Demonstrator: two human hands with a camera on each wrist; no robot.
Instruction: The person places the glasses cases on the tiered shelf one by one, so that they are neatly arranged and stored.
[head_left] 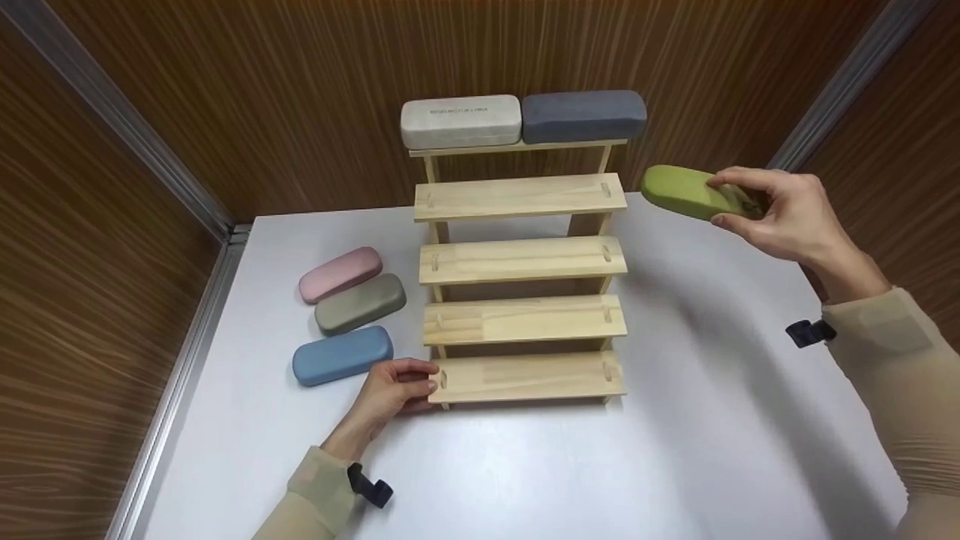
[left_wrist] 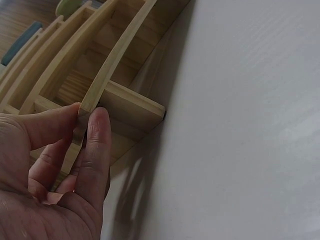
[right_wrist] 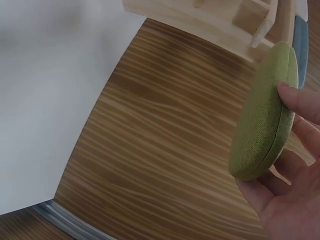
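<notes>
One green case [head_left: 686, 193], oblong, held in the air right of the rack; gripped near one end between thumb and fingers of the right hand [head_left: 796, 214].

One stepped wooden rack [head_left: 525, 259], five boards, standing on a white table [head_left: 675, 472]; left end of the lowest board pinched by the left hand [head_left: 394, 390].

Two cases on the top board, end to end: one off-white case [head_left: 461, 124], lettered; one slate-blue case [head_left: 583, 117], its right end projecting past the board.

Three cases lying left of the rack: pink [head_left: 341, 275], olive-grey [head_left: 361, 304], blue [head_left: 343, 355], the last just beside the left hand.

Hazards, as judged: the end grip could let the green case tilt or slip if loosened; a knock could shift the overhanging slate-blue case; a tug by the left hand could skew the rack.

Edges and room: boards narrow, no raised lip visible; widest passage right of the rack and in front; wood-grain panel [head_left: 300, 97] limiting the rear; loose cases crowding the left.
</notes>
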